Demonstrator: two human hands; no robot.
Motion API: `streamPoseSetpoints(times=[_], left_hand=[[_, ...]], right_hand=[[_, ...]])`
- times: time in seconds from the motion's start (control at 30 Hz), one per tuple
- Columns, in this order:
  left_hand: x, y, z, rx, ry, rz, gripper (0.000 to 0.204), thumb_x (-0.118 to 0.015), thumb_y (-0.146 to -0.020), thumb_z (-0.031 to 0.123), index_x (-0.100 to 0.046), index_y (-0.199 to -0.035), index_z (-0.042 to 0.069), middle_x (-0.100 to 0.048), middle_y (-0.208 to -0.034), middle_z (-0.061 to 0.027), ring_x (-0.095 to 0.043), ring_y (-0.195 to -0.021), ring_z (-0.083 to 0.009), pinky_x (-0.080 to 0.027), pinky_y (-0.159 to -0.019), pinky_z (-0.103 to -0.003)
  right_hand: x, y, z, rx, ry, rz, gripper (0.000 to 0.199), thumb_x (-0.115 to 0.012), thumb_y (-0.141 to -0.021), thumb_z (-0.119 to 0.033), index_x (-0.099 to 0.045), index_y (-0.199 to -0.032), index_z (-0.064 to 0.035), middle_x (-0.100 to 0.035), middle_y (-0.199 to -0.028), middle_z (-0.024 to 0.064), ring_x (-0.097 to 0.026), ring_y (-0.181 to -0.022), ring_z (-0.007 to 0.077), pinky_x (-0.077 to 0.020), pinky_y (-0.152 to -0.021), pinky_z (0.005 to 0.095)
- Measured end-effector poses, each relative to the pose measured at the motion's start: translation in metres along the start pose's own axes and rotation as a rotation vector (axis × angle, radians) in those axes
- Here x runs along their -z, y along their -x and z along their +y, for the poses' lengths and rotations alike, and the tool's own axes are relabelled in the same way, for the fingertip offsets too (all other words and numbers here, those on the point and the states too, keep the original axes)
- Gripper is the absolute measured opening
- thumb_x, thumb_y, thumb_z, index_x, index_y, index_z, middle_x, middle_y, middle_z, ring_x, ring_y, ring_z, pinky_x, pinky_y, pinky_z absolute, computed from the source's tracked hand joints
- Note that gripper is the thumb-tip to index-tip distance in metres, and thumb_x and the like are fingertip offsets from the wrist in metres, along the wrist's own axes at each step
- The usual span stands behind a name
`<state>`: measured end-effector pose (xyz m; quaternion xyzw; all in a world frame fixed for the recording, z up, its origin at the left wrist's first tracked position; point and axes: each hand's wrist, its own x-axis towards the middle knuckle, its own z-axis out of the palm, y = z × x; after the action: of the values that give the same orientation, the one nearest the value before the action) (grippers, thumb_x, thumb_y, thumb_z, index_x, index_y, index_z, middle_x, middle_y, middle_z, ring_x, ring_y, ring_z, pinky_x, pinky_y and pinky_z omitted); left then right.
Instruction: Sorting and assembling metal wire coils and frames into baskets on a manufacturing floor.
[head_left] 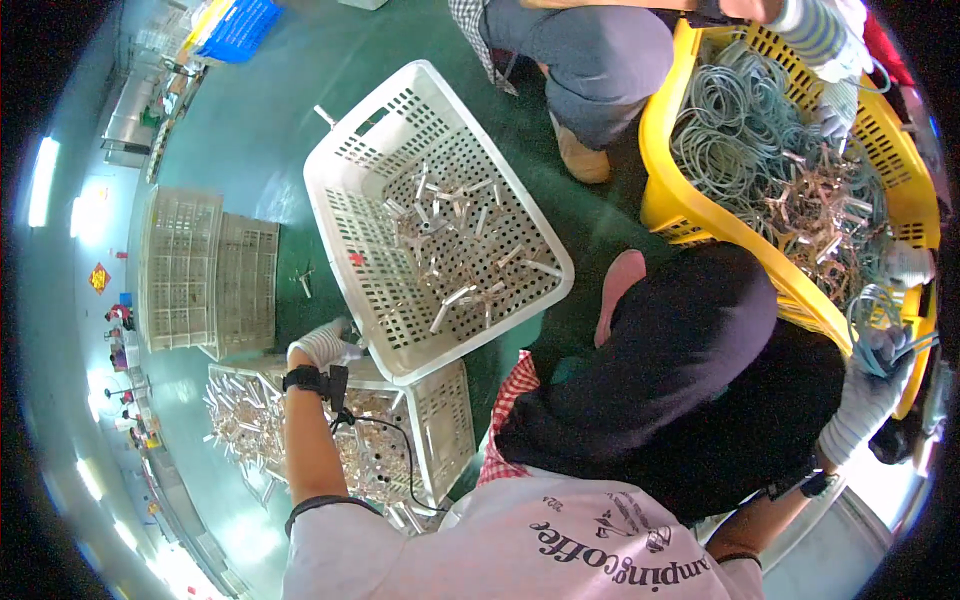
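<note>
Metal pieces (459,296) lie in the white basket (347,200), but coils (722,150) heaped in the yellow basket (656,150) suggest much remains, the right hand (868,390) gripping one coil, the left hand's (320,344) fingers unclear.

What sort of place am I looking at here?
Most likely a factory or workshop floor, judging by the white crate of shiny pieces, the yellow basket piled with grey-green coils, and the pale crates at left.

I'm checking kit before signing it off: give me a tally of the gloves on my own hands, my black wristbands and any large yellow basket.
Striped gloves: 2, on the left hand and right hand
Black wristbands: 2
Large yellow basket: 1
Total: 5
</note>
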<state>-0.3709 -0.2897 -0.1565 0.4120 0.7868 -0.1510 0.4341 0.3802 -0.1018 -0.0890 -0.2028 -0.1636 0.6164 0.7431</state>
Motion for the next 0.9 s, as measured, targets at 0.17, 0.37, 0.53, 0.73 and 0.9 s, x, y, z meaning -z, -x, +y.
streamPoseSetpoints(times=[0.17, 0.37, 0.53, 0.73, 0.9], left_hand=[[-0.029, -0.042, -0.059, 0.006, -0.243, -0.049, 0.056, -0.057, -0.082, 0.029, -0.043, -0.128, 0.002, -0.056, -0.120, -0.0196, -0.054, -0.109, -0.0328, -0.041, -0.094, -0.037], [0.036, 0.029, -0.029, 0.316, -0.541, 0.099, 0.031, -0.048, -0.084, 0.016, -0.060, -0.110, 0.005, -0.058, -0.113, -0.0213, -0.056, -0.105, -0.0356, -0.046, -0.088, -0.044], [0.089, 0.067, 0.052, 0.058, -0.218, 0.773, 0.026, -0.054, -0.084, 0.014, -0.057, -0.108, 0.006, -0.063, -0.100, -0.0175, -0.061, -0.086, -0.0355, -0.050, -0.074, -0.042], [0.091, -0.058, 0.133, -0.428, 0.786, 0.652, 0.034, -0.052, -0.089, 0.017, -0.047, -0.120, 0.004, -0.063, -0.094, -0.0105, -0.059, -0.076, -0.0205, -0.048, -0.068, -0.033], [0.073, -0.180, 0.128, -0.226, -0.039, 0.818, 0.056, -0.057, -0.080, 0.012, -0.038, -0.132, 0.006, -0.055, -0.116, -0.0209, -0.056, -0.097, -0.0325, -0.046, -0.084, -0.039]], right_hand=[[0.002, 0.003, 0.006, -0.001, -0.016, -0.034, 0.025, -0.054, -0.088, -0.019, -0.054, -0.105, 0.0004, -0.048, -0.083, 0.0036, -0.038, -0.066, 0.0141, -0.0371, -0.079, 0.0342], [0.003, 0.005, 0.003, 0.052, 0.006, 0.052, 0.027, -0.052, -0.090, -0.022, -0.054, -0.108, -0.0012, -0.048, -0.082, 0.0024, -0.037, -0.065, 0.0140, -0.0375, -0.074, 0.0328], [-0.004, 0.004, 0.005, 0.008, -0.016, -0.041, 0.026, -0.051, -0.091, -0.021, -0.056, -0.106, -0.0012, -0.049, -0.083, 0.0024, -0.037, -0.064, 0.0137, -0.0378, -0.072, 0.0319], [-0.002, 0.007, 0.000, 0.022, -0.015, 0.040, 0.028, -0.054, -0.089, -0.021, -0.057, -0.107, -0.0003, -0.051, -0.083, 0.0037, -0.039, -0.066, 0.0142, -0.0392, -0.071, 0.0328], [0.002, 0.007, 0.005, -0.011, -0.041, 0.086, 0.030, -0.056, -0.088, -0.022, -0.058, -0.109, 0.0003, -0.057, -0.090, 0.0075, -0.043, -0.068, 0.0154, -0.0426, -0.073, 0.0342]])
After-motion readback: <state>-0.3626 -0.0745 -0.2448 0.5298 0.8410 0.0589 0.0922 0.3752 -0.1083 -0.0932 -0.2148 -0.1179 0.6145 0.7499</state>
